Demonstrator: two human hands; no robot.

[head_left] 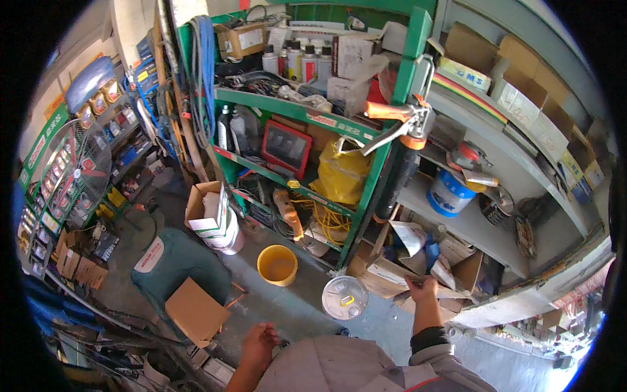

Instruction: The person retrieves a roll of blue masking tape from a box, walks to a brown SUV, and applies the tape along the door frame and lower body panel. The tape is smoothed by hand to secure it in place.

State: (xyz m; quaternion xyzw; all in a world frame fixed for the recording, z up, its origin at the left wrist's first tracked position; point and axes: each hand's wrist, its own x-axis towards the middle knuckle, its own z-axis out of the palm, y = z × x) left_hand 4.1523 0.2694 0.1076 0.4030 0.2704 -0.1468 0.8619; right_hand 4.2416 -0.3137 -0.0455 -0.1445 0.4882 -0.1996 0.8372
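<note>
My right hand (423, 290) reaches to the near edge of an open cardboard box (388, 268) on the floor under the grey shelf. Its fingers are bent over the box's edge and look closed on it. Inside the box lie crumpled papers and blue items, partly hidden. My left hand (259, 343) hangs low in front of my body, fingers loosely bent and a little apart, with nothing visible in it. Between the two hands, a bit farther off, a round metal lid (334, 302) with a yellow cap covers a drum or can whose sides I cannot see.
A yellow bucket (277, 265) stands before the green shelf rack (297, 108). To the left are a white pail (228, 237), a dark green covered object (171, 261) and a cardboard box (196, 311). An orange-handled grease gun (400, 116) hangs on the rack's post. A blue pail (450, 193) sits on the grey shelf.
</note>
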